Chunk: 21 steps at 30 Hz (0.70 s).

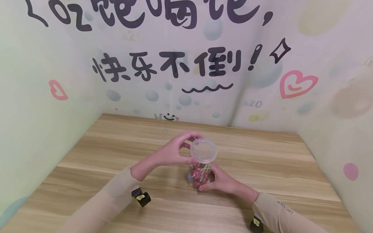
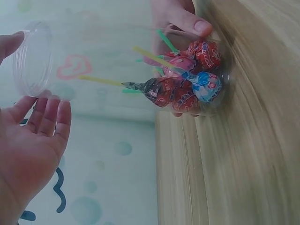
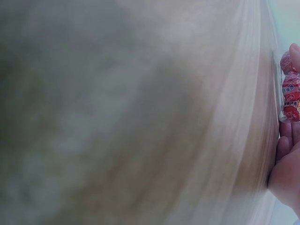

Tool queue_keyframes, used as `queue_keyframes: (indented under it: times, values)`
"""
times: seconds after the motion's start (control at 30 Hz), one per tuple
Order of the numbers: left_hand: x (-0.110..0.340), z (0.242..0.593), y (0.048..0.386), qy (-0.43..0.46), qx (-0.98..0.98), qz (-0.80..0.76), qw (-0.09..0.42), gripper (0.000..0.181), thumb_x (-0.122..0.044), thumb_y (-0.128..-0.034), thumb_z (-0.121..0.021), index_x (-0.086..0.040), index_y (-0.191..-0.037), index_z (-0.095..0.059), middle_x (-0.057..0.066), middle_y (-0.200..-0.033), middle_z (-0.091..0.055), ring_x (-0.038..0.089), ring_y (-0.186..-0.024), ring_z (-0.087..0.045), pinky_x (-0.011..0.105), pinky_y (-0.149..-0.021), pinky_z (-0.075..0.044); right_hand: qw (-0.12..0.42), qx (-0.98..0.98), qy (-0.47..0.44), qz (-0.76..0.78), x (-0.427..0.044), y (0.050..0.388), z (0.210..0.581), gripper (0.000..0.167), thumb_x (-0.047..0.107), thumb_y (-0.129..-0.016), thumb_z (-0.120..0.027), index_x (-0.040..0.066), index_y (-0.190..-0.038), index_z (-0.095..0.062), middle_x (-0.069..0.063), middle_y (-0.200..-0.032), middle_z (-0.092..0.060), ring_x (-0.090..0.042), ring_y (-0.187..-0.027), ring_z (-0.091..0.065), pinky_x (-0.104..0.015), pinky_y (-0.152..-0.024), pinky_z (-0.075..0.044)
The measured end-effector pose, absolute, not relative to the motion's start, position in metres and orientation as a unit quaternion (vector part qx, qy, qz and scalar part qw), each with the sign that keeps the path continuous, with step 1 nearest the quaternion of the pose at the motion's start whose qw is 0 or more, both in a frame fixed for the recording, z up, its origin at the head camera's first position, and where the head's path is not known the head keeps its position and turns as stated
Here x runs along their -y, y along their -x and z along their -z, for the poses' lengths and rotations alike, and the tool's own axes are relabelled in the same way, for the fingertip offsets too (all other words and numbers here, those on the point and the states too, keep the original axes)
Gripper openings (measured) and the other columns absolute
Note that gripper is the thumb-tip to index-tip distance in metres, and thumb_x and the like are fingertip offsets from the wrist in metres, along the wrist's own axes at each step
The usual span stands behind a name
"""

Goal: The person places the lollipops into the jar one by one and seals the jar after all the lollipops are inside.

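A clear plastic jar [image 2: 105,101] stands upright on the table, with several wrapped lollipops [image 2: 161,91] in its lower part. Their wrappers are red, pink and blue, and the sticks are yellow and green. A round transparent lid [image 1: 204,150] sits at the jar's top. My left hand [image 1: 172,152] grips the lid from the left, thumb on the near side and fingers on the far side. Low on the jar's right side, my right hand [image 1: 222,182] holds the body. In the right wrist view, only part of that hand [image 3: 288,176] and some red wrappers show at the edge.
The wood-grain table [image 1: 122,142] is bounded by printed walls at the back [image 1: 140,94] and both sides. Small black devices are worn at the left wrist [image 1: 142,198] and right wrist [image 1: 256,224].
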State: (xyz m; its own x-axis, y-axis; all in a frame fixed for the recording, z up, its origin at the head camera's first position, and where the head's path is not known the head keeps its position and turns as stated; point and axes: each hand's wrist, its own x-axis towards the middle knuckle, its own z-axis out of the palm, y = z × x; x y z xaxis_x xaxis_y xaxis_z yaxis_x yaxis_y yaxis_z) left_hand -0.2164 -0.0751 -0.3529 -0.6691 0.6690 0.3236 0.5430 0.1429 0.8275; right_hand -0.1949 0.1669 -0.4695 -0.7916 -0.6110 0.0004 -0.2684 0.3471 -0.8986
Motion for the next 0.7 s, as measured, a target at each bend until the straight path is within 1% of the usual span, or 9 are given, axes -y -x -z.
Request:
queue_keyframes:
  times: [0.1,0.23,0.4,0.53,0.7]
  values:
    - [0.0752,0.3534,0.2137,-0.387,-0.754,-0.527,0.065,0.076,-0.004,-0.0740,-0.084,-0.005,-0.140,-0.046,0.009,-0.134,-0.054,0.024,-0.121,-0.052,0.035,-0.100,-0.053,0.172,-0.802,0.274,0.503,-0.1670,0.1945,0.4691,0.087,0.025,-0.074,-0.087,0.026,-0.147,-0.038,-0.003,-0.151,-0.043,-0.030,-0.143,-0.036,-0.063,-0.119,-0.020]
    - [0.0727,0.3559,0.2092,-0.346,-0.757,-0.551,0.063,0.078,-0.004,-0.0703,-0.087,-0.006,-0.136,-0.045,0.009,-0.131,-0.054,0.025,-0.120,-0.053,0.031,-0.101,-0.053,0.171,-0.800,0.276,0.504,-0.1673,0.1942,0.4687,0.086,0.024,-0.075,-0.086,0.025,-0.147,-0.038,-0.003,-0.151,-0.043,-0.031,-0.143,-0.035,-0.064,-0.119,-0.018]
    - [0.0708,0.3570,0.2083,-0.342,-0.754,-0.558,0.051,0.071,-0.005,-0.0713,-0.087,-0.004,-0.130,-0.048,0.011,-0.127,-0.056,0.028,-0.117,-0.055,0.034,-0.098,-0.054,0.172,-0.799,0.276,0.506,-0.1671,0.1938,0.4678,0.086,0.024,-0.075,-0.086,0.026,-0.147,-0.039,-0.003,-0.149,-0.045,-0.030,-0.142,-0.036,-0.064,-0.119,-0.018]
    - [0.0727,0.3560,0.2115,-0.361,-0.752,-0.548,0.056,0.070,-0.005,-0.0732,-0.085,-0.003,-0.133,-0.048,0.011,-0.128,-0.056,0.028,-0.116,-0.055,0.035,-0.098,-0.054,0.173,-0.796,0.278,0.509,-0.1670,0.1937,0.4674,0.085,0.024,-0.075,-0.086,0.025,-0.146,-0.040,-0.002,-0.147,-0.047,-0.029,-0.141,-0.039,-0.063,-0.119,-0.020]
    - [0.0757,0.3551,0.2151,-0.395,-0.745,-0.534,0.059,0.068,-0.007,-0.0777,-0.081,-0.004,-0.138,-0.049,0.015,-0.132,-0.055,0.029,-0.118,-0.054,0.043,-0.099,-0.054,0.174,-0.797,0.275,0.509,-0.1672,0.1937,0.4671,0.086,0.024,-0.075,-0.086,0.025,-0.146,-0.039,-0.002,-0.148,-0.046,-0.029,-0.141,-0.038,-0.063,-0.119,-0.019]
